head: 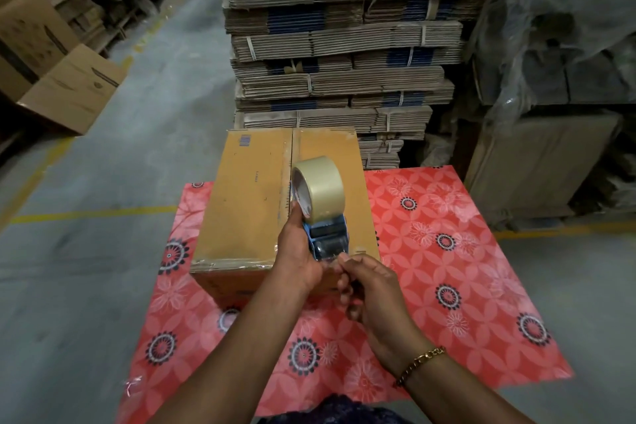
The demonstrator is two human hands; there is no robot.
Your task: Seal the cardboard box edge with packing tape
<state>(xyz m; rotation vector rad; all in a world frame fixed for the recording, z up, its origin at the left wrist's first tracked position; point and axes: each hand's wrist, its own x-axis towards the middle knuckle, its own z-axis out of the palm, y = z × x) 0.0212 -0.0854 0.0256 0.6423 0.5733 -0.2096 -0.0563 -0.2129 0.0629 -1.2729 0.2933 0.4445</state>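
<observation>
The floor [165, 120] is grey and has yellow lines [93, 213] on it. A red flowery cloth [447, 251] covers the table. Behind it stands a tall pile of flat boxes [344, 45]. More boxes [65, 86] lean at the left, and plastic sheets [564, 17] hang at the right

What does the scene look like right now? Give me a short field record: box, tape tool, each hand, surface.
box: closed cardboard box on the table, centre seam already taped
tape tool: blue tape dispenser with a clear tape roll, above the box's near end
left hand: left hand grips the dispenser
right hand: right hand, fingers pinching the tape end at the dispenser's mouth
surface: red floral table cover
background: stacked flat cartons
</observation>
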